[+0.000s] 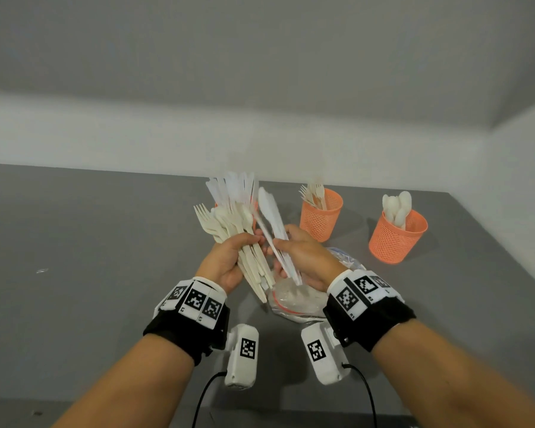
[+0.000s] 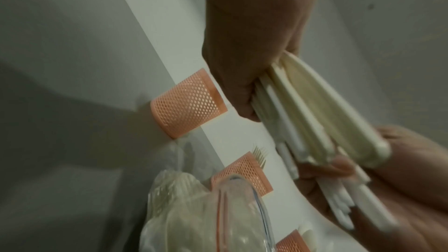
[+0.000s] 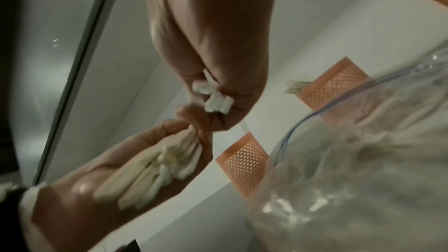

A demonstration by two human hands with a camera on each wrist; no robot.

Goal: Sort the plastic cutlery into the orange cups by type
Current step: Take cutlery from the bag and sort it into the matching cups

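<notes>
My left hand [image 1: 229, 257] grips a fanned bundle of cream forks and white knives [image 1: 229, 217] upright over the grey table [image 1: 90, 242]. My right hand [image 1: 303, 257] grips a few white knives [image 1: 272, 223] right beside it; their butt ends [image 3: 215, 97] stick out of its fist. Three orange mesh cups stand behind: one mostly hidden behind the bundle [image 1: 254, 208] and seen empty-looking in the left wrist view [image 2: 189, 104], a middle cup with forks [image 1: 320, 214], a right cup with spoons [image 1: 396, 236].
A clear plastic zip bag [image 1: 294, 298] with more cutlery lies on the table just under my hands. The table meets a white wall behind the cups. Its right edge runs diagonally past the spoon cup.
</notes>
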